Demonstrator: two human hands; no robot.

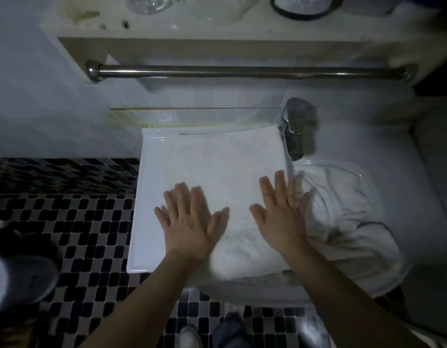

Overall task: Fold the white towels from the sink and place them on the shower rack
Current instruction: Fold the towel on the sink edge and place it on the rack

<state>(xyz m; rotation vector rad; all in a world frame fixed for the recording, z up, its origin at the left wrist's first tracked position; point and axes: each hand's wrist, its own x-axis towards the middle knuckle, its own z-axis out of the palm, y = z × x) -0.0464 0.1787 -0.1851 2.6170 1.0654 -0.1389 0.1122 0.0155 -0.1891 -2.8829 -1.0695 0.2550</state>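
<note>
A white towel lies spread flat over the left side of the white sink. My left hand rests palm down on its near left part, fingers spread. My right hand presses flat on its near right edge, fingers apart. Neither hand grips anything. A second white towel lies crumpled in the basin to the right, partly hanging over the front rim.
A chrome faucet juts over the basin behind my right hand. A steel bar runs along the wall under a shelf with bottles. Black-and-white mosaic floor lies left; a grey slipper sits there.
</note>
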